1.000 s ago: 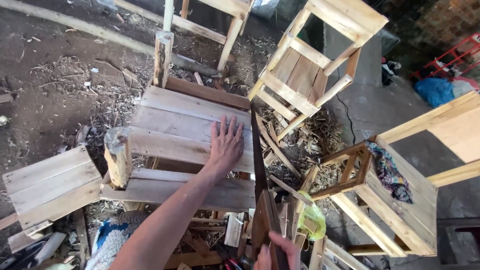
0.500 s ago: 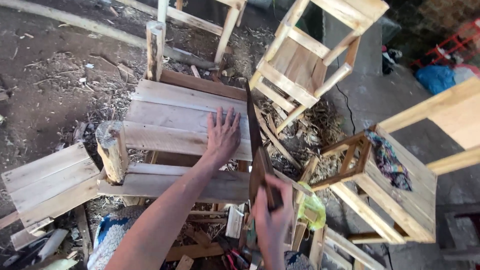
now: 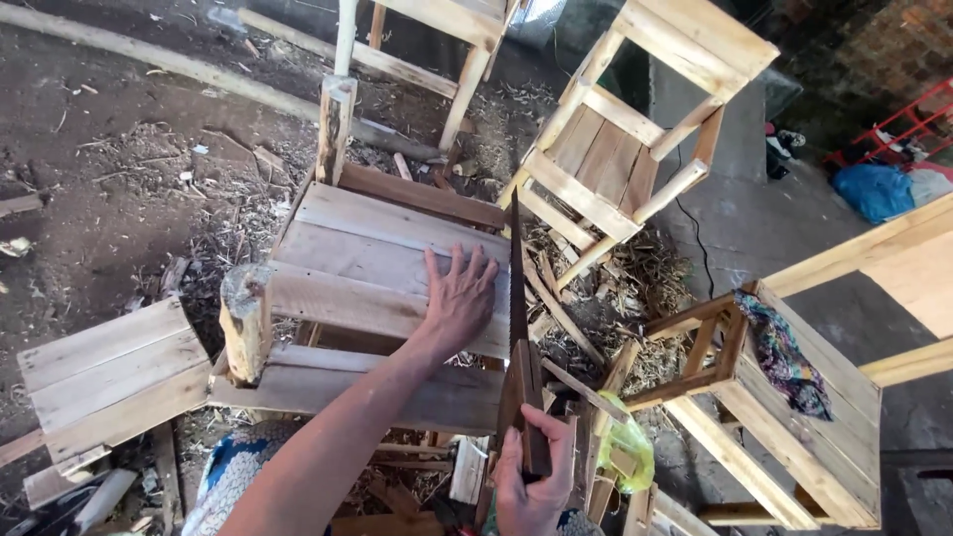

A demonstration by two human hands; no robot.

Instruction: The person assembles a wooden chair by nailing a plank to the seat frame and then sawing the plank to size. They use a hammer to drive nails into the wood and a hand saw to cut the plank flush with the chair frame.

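My left hand [image 3: 459,294] lies flat, fingers spread, on the plank top of a rough wooden stool [image 3: 367,268] lying in front of me. My right hand [image 3: 531,476] grips the wooden handle of a hand saw [image 3: 517,298]. The saw's dark blade runs away from me along the right edge of the planks, right beside my left fingers, its tip near the far plank.
A finished pale stool [image 3: 620,149] lies tipped at the upper right. Another stool [image 3: 784,417] with a patterned cloth [image 3: 784,352] stands at the right. A small plank panel [image 3: 99,372] lies at the left. Shavings and offcuts litter the dirt ground.
My right hand has come up into view with the saw and set the blade along the planks' right edge. My left hand stays pressed on the planks.
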